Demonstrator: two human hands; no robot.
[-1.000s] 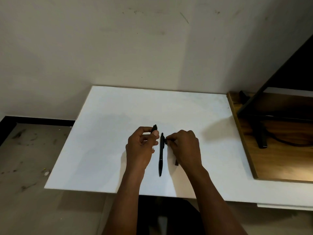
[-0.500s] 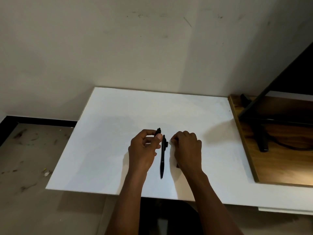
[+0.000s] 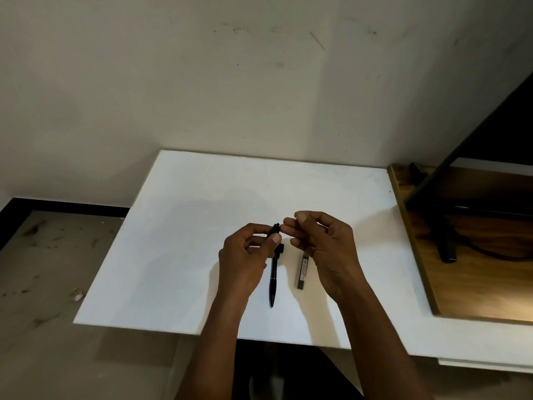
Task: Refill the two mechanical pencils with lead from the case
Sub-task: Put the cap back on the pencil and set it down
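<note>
On the left, our left hand [image 3: 245, 255] was closed around the first mechanical pencil [image 3: 274, 228], of which only the dark top end showed above the thumb, raised off the white bench [image 3: 184, 226] near its middle. Just right of that hand the second mechanical pencil [image 3: 273, 280] lay flat on the bench, its tip pointing toward the near edge and its clip end partly hidden behind our left thumb. Further right, our right hand [image 3: 323, 243] was pinched at thumb and forefinger, those fingertips almost touching the top of the held pencil. We could not tell whether a lead or a cap sat in that pinch; anything there was too thin or too small to see. Below and partly behind that hand the lead case [image 3: 302, 269] lay on the bench, roughly parallel to the resting pencil and near it. Whether the case was open, and how much lead remained inside, we could not make out.

We judged this to be the feeding step on the first pencil. The risk from here was plain: a lead is brittle, and any misalignment with the narrow opening, or a push at an angle, would likely snap it. A dropped lead could roll toward the near edge of the bench. If the case lay open, a knock from our right wrist might also spill it.
</note>
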